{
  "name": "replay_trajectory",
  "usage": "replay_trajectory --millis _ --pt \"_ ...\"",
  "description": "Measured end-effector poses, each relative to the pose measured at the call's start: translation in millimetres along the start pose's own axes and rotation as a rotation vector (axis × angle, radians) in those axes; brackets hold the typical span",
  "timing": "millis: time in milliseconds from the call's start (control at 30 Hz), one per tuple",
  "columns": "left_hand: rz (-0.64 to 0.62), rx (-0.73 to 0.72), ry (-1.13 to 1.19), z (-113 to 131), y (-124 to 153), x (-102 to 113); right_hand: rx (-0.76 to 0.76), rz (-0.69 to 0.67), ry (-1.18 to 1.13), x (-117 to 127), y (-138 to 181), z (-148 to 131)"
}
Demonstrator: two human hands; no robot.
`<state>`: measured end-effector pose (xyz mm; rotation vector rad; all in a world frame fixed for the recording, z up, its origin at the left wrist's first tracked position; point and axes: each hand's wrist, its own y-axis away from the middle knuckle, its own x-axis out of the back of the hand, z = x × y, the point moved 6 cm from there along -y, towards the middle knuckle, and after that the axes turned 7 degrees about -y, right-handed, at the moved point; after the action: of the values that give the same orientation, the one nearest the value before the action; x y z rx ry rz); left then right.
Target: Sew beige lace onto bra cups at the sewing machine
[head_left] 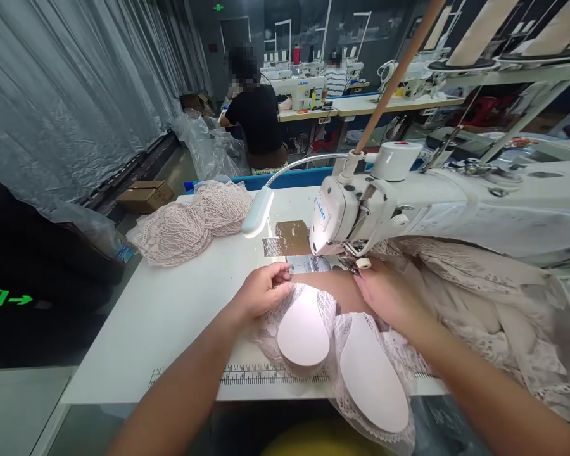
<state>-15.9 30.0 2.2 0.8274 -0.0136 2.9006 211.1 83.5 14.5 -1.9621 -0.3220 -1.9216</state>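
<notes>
A pale pink lace bra [266, 332] with two smooth white cup pads [304, 332] lies at the table's front, one cup hanging over the edge. My left hand [265, 290] pinches the bra's upper edge, left of the needle area. A brown strip of fabric [330, 288] stretches between my hands. Beside the presser foot, my right hand [387, 292] is closed, its fingertips against a small dark metal piece [349, 265]. I cannot tell if that piece is held or belongs to the machine. The white sewing machine [342, 212] stands over the work.
More lace bra cups [190, 221] are stacked at the table's back left. Beige lace fabric [494, 304] is heaped on the right under the machine arm. A lamp [259, 212] reaches over the table [171, 323]. A co-worker [256, 114] sits ahead at another machine.
</notes>
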Motion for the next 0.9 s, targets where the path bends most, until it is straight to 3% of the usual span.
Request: replay_trajectory --millis 100,200,300,367,533,700,800,900 --pt "-0.022 -0.047 -0.148 2 2 -3 0.091 0.091 0.005 6 4 -5" --pt "-0.012 -0.076 -0.196 5 3 -4 0.243 0.129 -0.249 18 13 -22" --pt "0.009 -0.096 -0.197 10 2 -7 0.491 0.096 -0.458 28 21 -50" --pt "-0.001 -0.131 -0.218 14 -2 -11 0.585 0.017 -0.439 24 23 -66" --pt "0.014 -0.21 -0.509 24 -17 -3 0.507 -0.064 -0.243 4 20 -75" --pt "0.164 -0.17 -0.68 50 -7 18 0.445 -0.071 -0.235 0 22 -71" --pt "0.059 -0.191 -0.751 65 9 -5 0.432 -0.072 -0.271 3 22 -68" --pt "-0.08 -0.229 -0.868 64 16 -36 0.422 -0.078 -0.294 5 19 -67"
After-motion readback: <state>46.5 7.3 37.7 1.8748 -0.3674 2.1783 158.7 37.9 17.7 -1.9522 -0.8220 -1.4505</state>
